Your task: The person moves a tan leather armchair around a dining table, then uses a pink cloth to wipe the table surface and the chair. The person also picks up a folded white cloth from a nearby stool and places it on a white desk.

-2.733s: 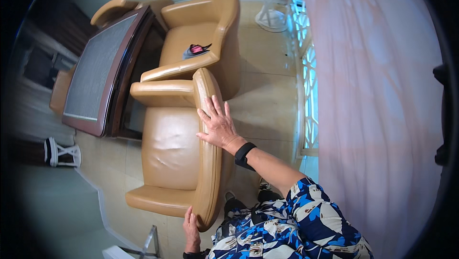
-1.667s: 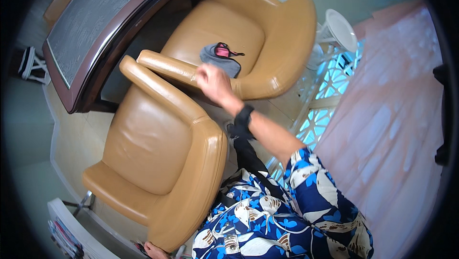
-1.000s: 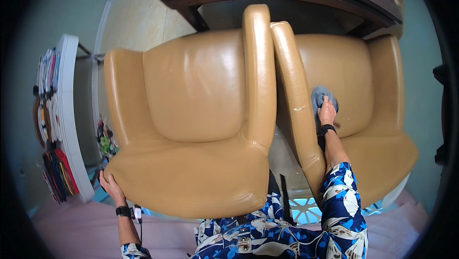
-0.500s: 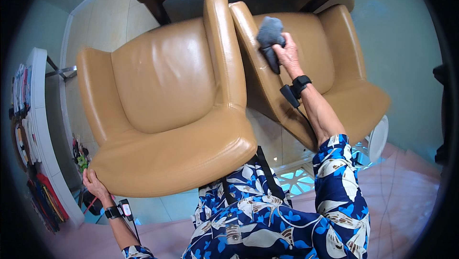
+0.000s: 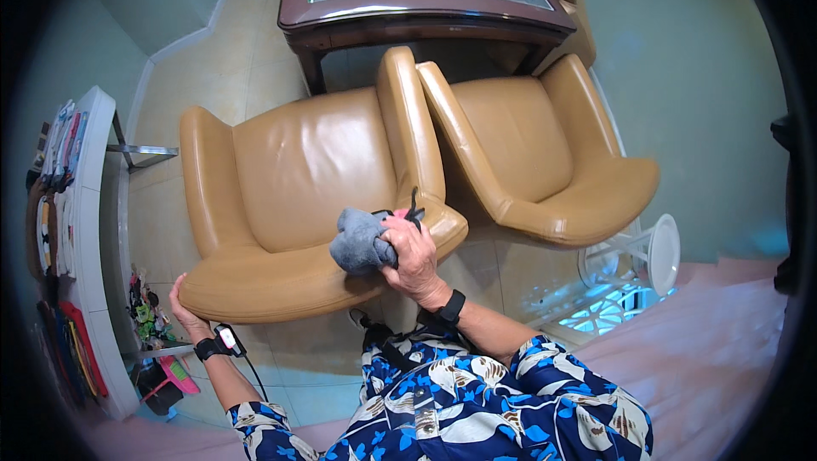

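Note:
Two tan leather armchairs stand side by side before me, the left armchair nearer and the right armchair close against its side. My right hand is closed on a bunched grey cloth over the near right part of the left armchair. A thin dark strip sticks up by its fingers; I cannot make out what it is. With its fingers curled round the rounded near left corner, my left hand holds the left armchair. Each wrist wears a black strap.
A dark wooden table with a grey top stands behind the armchairs. On the left is a white shelf unit with folded or hanging clothes. A white round-topped stool stands at the right, near the green wall.
My right hand has come with the cloth from the right armchair's inner arm to the left armchair, nearer me. My left hand stays at the corner. The view has shifted, showing more table.

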Demonstrator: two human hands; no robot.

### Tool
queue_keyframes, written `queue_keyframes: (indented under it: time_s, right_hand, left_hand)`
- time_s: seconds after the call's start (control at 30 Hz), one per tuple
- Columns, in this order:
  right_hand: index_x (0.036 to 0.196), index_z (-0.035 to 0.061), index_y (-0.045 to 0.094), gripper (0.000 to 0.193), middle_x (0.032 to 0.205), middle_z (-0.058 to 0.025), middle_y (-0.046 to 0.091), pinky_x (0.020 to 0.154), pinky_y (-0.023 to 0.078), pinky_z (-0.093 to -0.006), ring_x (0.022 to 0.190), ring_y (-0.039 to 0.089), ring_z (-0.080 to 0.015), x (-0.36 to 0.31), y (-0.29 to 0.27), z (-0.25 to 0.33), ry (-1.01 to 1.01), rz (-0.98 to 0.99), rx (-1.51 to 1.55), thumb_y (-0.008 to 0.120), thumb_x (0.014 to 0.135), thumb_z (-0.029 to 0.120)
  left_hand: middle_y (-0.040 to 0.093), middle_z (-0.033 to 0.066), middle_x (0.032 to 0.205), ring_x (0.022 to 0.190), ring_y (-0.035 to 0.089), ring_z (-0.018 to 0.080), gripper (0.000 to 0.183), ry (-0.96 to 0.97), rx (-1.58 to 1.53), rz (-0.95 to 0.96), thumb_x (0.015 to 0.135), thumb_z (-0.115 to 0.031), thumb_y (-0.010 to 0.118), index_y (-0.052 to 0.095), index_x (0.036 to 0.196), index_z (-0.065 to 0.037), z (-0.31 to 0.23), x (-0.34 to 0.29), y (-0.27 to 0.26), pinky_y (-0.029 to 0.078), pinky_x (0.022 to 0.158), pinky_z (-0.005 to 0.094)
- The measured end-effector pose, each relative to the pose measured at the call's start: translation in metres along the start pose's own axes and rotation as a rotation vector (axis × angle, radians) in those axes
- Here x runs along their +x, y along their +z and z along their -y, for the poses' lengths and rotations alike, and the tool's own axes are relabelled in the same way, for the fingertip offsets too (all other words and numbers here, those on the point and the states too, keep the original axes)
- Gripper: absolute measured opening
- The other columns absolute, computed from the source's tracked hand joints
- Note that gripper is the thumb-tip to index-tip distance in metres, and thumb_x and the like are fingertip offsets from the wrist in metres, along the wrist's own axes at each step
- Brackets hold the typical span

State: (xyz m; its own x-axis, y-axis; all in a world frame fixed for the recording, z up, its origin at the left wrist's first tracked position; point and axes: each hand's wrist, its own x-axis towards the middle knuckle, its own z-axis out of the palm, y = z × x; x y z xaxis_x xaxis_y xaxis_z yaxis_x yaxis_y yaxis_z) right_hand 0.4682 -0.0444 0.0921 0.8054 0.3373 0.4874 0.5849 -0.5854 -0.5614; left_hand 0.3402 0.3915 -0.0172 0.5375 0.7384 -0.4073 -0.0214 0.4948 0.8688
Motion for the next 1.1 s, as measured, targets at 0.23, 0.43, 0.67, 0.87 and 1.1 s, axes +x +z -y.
queue_keyframes:
  time_s: [0.23,0.43,0.67,0.87,1.1]
  right_hand:
    - [0.097,0.0079,0.051,0.046,0.1,-0.0134,0.062,0.079,0.042,-0.044,0.095,0.06,-0.0324,0.0,-0.02,-0.029,-0.17,0.03,0.052,0.069,0.055,0.006]
    - [0.104,0.0057,0.056,0.05,0.099,-0.0154,0.06,0.082,0.043,-0.0446,0.094,0.058,-0.0341,-0.008,-0.023,-0.034,-0.155,0.075,0.014,0.063,0.054,0.006]
    - [0.104,0.0014,0.052,0.047,0.098,-0.018,0.055,0.084,0.04,-0.0438,0.094,0.052,-0.0378,-0.008,0.03,0.046,-0.225,0.415,0.038,0.062,0.058,0.007]
    - [0.112,-0.0008,0.053,0.044,0.105,-0.0212,0.056,0.083,0.042,-0.0448,0.097,0.052,-0.0412,-0.012,0.072,0.064,-0.257,0.444,0.036,0.061,0.074,0.021]
    - [0.119,-0.0002,0.044,0.053,0.109,-0.0244,0.051,0.09,0.039,-0.0463,0.1,0.05,-0.0418,-0.017,0.067,0.046,-0.158,0.517,0.061,0.053,0.069,0.015]
  left_hand:
    - [0.062,0.0132,0.106,0.1,0.058,0.0276,0.039,0.0,-0.068,-0.114,0.086,-0.031,0.042,0.062,0.103,-0.001,0.011,-0.058,0.007,0.046,0.088,0.0365]
    - [0.063,0.0127,0.099,0.092,0.06,0.0234,0.037,0.257,0.071,-0.084,0.091,-0.024,0.037,0.06,0.104,0.002,0.043,-0.081,-0.022,0.048,0.084,0.0356]
    - [0.065,0.0077,0.095,0.093,0.058,0.0179,0.024,0.394,0.113,-0.098,0.085,-0.017,0.047,0.066,0.09,-0.003,0.035,-0.097,0.022,0.043,0.086,0.0307]
    - [0.063,0.0065,0.095,0.092,0.057,0.0144,0.019,0.377,0.047,-0.09,0.088,-0.013,0.047,0.062,0.088,-0.002,0.049,-0.106,0.037,0.042,0.084,0.027]
    - [0.06,0.0056,0.094,0.081,0.053,0.011,0.015,0.363,0.065,-0.103,0.086,-0.009,0.047,0.059,0.09,-0.001,0.04,-0.116,0.043,0.043,0.072,0.0251]
